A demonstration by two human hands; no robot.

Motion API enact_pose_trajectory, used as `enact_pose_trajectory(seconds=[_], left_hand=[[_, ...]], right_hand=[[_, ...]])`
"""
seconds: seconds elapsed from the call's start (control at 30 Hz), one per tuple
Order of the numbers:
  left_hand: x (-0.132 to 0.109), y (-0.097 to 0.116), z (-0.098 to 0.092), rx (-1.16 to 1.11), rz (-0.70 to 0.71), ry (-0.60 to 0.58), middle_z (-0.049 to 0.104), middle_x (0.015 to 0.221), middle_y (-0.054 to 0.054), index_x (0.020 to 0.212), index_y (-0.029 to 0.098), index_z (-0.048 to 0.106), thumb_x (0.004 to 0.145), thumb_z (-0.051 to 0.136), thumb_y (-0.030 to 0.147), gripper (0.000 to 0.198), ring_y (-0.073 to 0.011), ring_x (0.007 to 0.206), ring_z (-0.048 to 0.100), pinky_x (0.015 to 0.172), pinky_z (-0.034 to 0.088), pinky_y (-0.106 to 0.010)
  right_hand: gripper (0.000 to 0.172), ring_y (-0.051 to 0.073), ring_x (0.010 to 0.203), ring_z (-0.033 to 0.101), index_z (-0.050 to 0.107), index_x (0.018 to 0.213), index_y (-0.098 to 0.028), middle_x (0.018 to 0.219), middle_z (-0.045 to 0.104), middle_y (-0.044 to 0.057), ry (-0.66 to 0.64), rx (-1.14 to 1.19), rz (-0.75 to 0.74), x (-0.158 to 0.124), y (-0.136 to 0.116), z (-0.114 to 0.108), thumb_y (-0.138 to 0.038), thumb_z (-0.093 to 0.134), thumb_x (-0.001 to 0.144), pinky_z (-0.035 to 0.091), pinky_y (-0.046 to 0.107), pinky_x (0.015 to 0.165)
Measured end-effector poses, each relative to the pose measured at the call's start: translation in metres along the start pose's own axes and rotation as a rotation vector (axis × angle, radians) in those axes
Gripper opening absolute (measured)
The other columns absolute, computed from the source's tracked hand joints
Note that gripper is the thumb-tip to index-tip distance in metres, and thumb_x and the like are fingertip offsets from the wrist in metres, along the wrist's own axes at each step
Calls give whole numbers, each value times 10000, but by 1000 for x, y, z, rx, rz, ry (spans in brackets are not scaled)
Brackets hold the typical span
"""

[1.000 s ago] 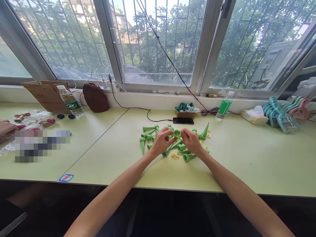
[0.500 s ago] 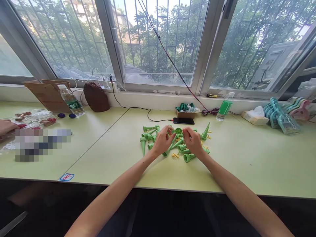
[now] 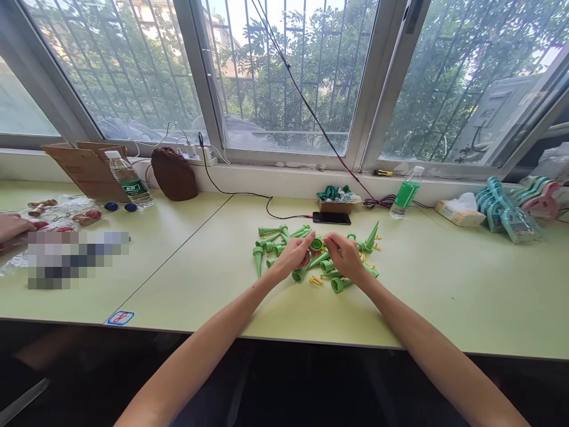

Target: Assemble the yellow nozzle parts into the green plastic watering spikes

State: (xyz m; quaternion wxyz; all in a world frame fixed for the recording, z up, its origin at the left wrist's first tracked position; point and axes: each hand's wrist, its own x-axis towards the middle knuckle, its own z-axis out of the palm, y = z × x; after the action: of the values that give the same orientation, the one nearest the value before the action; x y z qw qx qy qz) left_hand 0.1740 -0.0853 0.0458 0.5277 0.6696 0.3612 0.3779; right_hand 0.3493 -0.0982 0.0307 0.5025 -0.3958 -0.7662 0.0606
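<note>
My left hand (image 3: 296, 254) is closed around a green plastic watering spike (image 3: 317, 244), its round open end facing me. The fingers of my right hand (image 3: 344, 254) are pinched together just right of that rim; whatever they hold is too small to make out. Under and around both hands lie several more green spikes (image 3: 258, 260), some pointing away and others showing their hollow ends. Small yellow plastic pieces (image 3: 316, 280) are scattered among them, a few near my right wrist.
Behind the pile lie a plugged-in phone (image 3: 331, 218) and a small open box (image 3: 335, 206). A green-labelled bottle (image 3: 405, 194), a tissue box (image 3: 460, 213) and teal hangers (image 3: 500, 207) stand right. At far left, another person's hand (image 3: 15, 226) touches plastic-wrapped items beside a bottle (image 3: 128, 181).
My left hand has closed around the green spike, and its open end has shifted slightly left and down. My right fingers have come nearer to its rim.
</note>
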Motion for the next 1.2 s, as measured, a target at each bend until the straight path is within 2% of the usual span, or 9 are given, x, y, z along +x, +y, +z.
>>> enact_pose_trajectory(seconds=[0.23,0.37,0.53,0.63,0.77,1.0,1.2], left_hand=[[-1,-2,-3,-10,12,-43,441,432,17,646,185,492,872,474,651,518,-80,370,346,380,225,-245],[-3,3,-1,51,81,-57,409,466,39,689,178,512,867,514,610,467,-69,388,342,380,241,-230],[-4,3,1,204,258,10,455,653,28,744,155,553,825,622,525,385,-44,472,346,408,259,-203],[-1,-3,1,294,371,94,475,769,9,773,145,589,813,655,477,340,-34,503,348,430,292,-199],[2,-12,-1,429,487,157,469,766,14,792,157,627,816,671,423,271,-39,520,397,475,359,-193],[3,-14,-3,489,544,213,491,794,14,882,172,660,836,659,393,226,-32,514,408,487,377,-187],[5,-17,-3,481,571,229,534,871,-9,940,181,682,842,662,380,222,-20,501,402,462,365,-181]], right_hand=[[269,117,553,390,526,787,-203,608,452,-33,11,14,9,1,-1,-1,-353,417,982,335,243,575],[280,109,526,360,497,761,-202,573,408,-46,14,32,25,1,1,-1,-348,413,985,325,238,555],[291,102,509,345,475,734,-202,565,407,-49,35,23,20,2,4,-1,-348,421,981,317,235,538],[284,100,506,347,469,732,-202,569,412,-49,41,25,18,2,2,-1,-335,425,979,316,233,533],[274,98,505,361,471,739,-203,574,425,-48,36,25,20,2,2,-2,-332,428,976,321,231,532],[213,97,507,409,517,841,-200,622,507,-40,42,30,55,2,0,-2,-340,431,977,344,229,542],[201,97,499,414,503,875,-202,625,503,-44,38,57,80,1,-1,0,-356,426,978,347,230,536]])
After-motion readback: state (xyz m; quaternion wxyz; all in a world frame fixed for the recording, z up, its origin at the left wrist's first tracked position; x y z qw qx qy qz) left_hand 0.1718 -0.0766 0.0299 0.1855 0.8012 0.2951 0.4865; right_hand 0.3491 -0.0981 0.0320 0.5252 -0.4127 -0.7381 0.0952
